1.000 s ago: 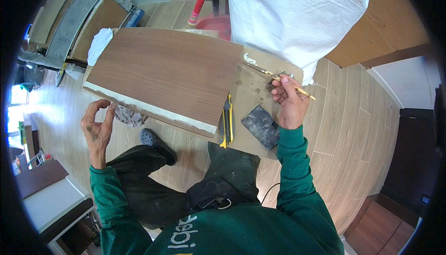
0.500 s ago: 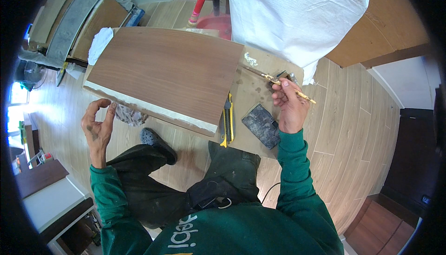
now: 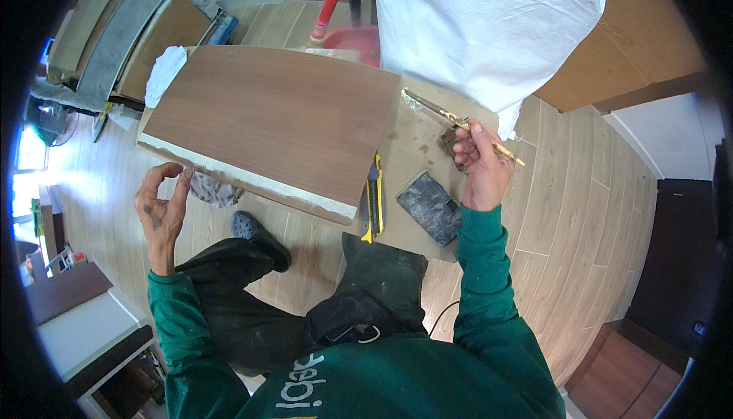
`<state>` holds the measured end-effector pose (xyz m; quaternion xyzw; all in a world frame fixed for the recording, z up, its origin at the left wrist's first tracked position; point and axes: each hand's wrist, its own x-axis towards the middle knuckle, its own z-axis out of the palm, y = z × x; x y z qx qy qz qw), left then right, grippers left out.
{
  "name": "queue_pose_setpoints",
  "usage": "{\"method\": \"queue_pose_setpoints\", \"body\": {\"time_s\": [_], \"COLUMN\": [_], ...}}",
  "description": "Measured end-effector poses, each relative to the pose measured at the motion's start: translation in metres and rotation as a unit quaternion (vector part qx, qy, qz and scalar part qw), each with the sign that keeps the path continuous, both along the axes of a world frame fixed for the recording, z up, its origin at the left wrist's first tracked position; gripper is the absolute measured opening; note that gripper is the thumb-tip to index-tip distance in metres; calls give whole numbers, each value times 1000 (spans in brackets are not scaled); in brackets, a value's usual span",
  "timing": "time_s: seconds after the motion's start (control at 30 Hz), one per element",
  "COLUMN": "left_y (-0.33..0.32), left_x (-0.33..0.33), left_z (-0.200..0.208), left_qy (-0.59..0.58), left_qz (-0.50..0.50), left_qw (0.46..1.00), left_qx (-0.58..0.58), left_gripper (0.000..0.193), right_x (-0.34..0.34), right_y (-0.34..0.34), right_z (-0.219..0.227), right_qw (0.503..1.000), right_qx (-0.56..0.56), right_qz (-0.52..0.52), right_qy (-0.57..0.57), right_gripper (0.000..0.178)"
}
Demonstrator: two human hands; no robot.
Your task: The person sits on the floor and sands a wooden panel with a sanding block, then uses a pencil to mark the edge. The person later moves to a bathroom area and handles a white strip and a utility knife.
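Note:
My right hand (image 3: 479,163) grips a thin wooden-handled brush (image 3: 458,122), its bristle end reaching up and left over a stained cardboard sheet (image 3: 416,152). My left hand (image 3: 163,205) hovers beside the near left corner of a brown wood-grain board (image 3: 279,117), fingers curled and apart, holding nothing. The board's near edge shows a white, smeared strip (image 3: 244,177). A yellow and black utility knife (image 3: 372,205) lies by the board's right corner. A dark flat scraper (image 3: 430,207) rests on the cardboard below my right hand.
A large white sack (image 3: 489,30) stands behind the cardboard. A red bucket (image 3: 353,39) with a red handle sits at the back. A crumpled rag (image 3: 214,188) lies under the board's edge, a white cloth (image 3: 164,72) at its far left corner. Stacked panels (image 3: 114,45) lie at the left.
My right hand with the brush has shifted slightly down and right. My left hand stays in place.

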<state>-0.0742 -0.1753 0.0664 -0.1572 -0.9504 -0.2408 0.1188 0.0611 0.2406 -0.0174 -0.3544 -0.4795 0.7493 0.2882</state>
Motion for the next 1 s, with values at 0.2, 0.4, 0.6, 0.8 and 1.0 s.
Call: {"method": "queue_pose_setpoints", "body": {"time_s": [0.2, 0.4, 0.6, 0.8, 1.0], "left_y": [-1, -3, -3, -2, -2], "left_x": [1, 0, 0, 1, 2], "left_z": [-1, -1, -1, 0, 2], "left_qy": [19, 19, 15, 13, 15], "left_qz": [-8, -15, -9, -10, -9], "left_qw": [1000, 1000, 1000, 1000, 1000], "left_qx": [7, 7, 11, 5, 4], "left_gripper": [16, 15, 15, 16, 16], "right_x": [-19, -25, -17, -19, -10], "right_y": [4, 3, 2, 6, -1], "right_z": [-4, -5, -2, -2, -4], "right_qw": [1000, 1000, 1000, 1000, 999], "right_qx": [0, -1, -3, 3, 9], "right_qz": [1, 3, 17, 13, 34], "right_qy": [-5, -16, -11, -12, -15], "right_gripper": [21, 21, 22, 22, 22]}}
